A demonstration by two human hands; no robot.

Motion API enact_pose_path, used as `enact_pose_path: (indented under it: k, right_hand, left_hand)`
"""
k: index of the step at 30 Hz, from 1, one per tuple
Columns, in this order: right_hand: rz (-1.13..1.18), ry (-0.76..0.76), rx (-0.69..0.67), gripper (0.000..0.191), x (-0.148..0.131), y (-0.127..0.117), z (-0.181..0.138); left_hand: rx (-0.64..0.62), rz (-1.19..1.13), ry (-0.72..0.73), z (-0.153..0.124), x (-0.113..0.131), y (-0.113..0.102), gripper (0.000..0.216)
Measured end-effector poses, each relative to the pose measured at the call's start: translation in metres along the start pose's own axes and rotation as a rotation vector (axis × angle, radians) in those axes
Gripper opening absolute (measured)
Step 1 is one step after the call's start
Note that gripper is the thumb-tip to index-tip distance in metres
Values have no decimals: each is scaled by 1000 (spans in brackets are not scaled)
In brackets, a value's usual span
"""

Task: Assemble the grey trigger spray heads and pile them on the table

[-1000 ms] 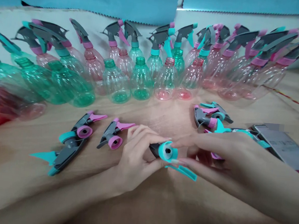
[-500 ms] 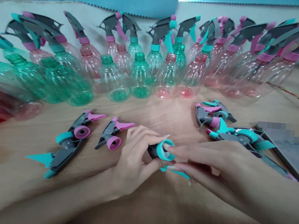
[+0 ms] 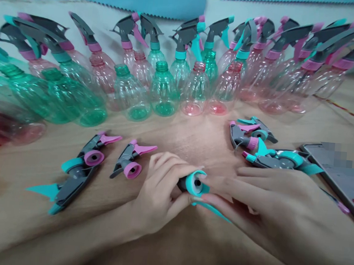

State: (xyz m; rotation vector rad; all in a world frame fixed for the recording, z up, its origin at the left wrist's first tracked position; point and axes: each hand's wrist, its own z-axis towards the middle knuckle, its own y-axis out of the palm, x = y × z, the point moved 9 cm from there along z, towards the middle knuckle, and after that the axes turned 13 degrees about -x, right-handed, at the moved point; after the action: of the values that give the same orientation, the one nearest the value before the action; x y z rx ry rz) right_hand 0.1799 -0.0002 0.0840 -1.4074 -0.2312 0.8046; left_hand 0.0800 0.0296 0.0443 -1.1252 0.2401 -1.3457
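Spray head (image 3: 184,184), grey with turquoise parts, is held up between the two hands above the near part of the wooden table (image 3: 188,139). Its collar (image 3: 189,182) faces right and towards the viewer, showing a pale inside and a dark central hole. Turquoise trigger (image 3: 213,211) slants out below, partly behind the right thumb.

Left hand (image 3: 160,190): fingers bent and lying close together over the grey body, thumb underneath, so the body is gripped between them. Right hand (image 3: 269,201): index fingertip at the collar's upper rim, thumb at its lower edge, the two pinching the collar; how the lower fingers sit behind the thumb, cannot tell.

Just left of the left hand lies a pink-collared spray head (image 3: 128,161), collar mouth showing. Further left, a second pink-collared one (image 3: 93,155) lies against a turquoise-collared one (image 3: 74,185). Beyond the right hand, more loose sprayers (image 3: 273,158) are bunched beside a phone (image 3: 336,173), one partly covering its edge.

At the back, green and pink bottles stand crowded together: open-necked ones, such as a green bottle (image 3: 164,91), mostly in front, sprayer-topped ones mostly behind.
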Motion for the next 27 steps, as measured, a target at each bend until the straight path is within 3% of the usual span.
enact_pose_path:
  k: [4, 8, 10, 12, 15, 20, 27]
  right_hand:
    - [255, 92, -133, 9, 7, 14, 0]
    - [346, -20, -325, 16, 3, 28, 5]
    - [251, -94, -279, 18, 0, 21, 6]
    - [80, -113, -140, 20, -1, 9, 5]
    - [-79, -74, -25, 21, -2, 3, 0]
    - [-98, 50, 77, 22, -3, 7, -8]
    - [67, 95, -1, 24, -2, 14, -7]
  left_hand:
    - [1, -30, -22, -2, -3, 0, 20]
    - [-106, -48, 40, -1, 3, 8, 20]
    - [-100, -42, 59, 0, 5, 8, 22]
    - [-56, -29, 23, 0, 1, 4, 22]
    - [-46, 3, -35, 1, -4, 3, 22]
    - [15, 57, -46, 0, -2, -2, 22]
    - [48, 93, -11, -2, 2, -4, 27]
